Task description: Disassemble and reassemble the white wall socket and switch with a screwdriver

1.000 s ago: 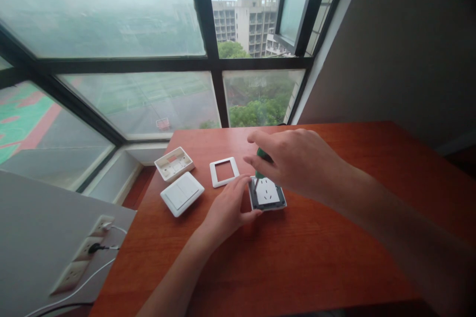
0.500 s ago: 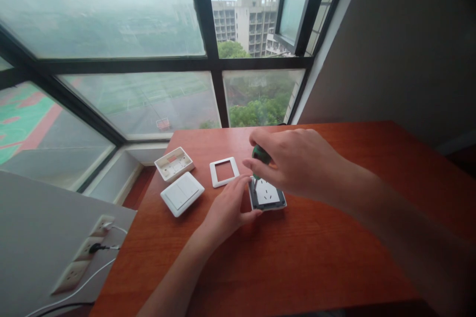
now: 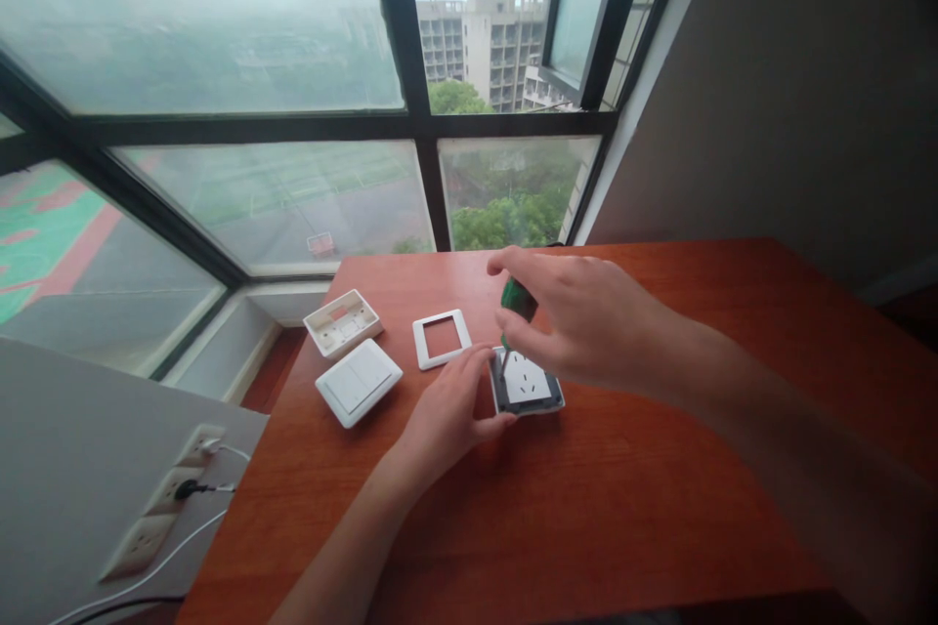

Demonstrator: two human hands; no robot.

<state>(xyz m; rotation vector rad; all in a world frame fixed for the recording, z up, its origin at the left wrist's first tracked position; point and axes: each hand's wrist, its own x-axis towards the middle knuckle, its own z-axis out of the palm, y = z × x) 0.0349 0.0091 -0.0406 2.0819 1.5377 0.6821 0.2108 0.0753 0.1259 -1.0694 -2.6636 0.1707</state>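
My right hand (image 3: 561,312) grips a screwdriver (image 3: 519,299) by its green handle, the shaft pointing down. Its tip meets the left edge of a wall socket (image 3: 526,379), a white face with slots in a dark grey frame, lying face up on the table. With thumb and fingers, my left hand (image 3: 454,405) clasps the socket's left side. Just beyond that hand lies a white square cover frame (image 3: 420,344) with an open middle. The screw under the tip is too small to make out.
On the table (image 3: 601,518), a white switch panel (image 3: 359,383) lies to the left, against an open white mounting box (image 3: 343,322). Windows rise behind the table's far edge. Low on the left wall are sockets (image 3: 139,544) with plugs and cables (image 3: 161,557).
My right hand's fingers have shifted on the screwdriver handle, the thumb moving slightly right and exposing more green. My left hand and the socket have stayed in place.
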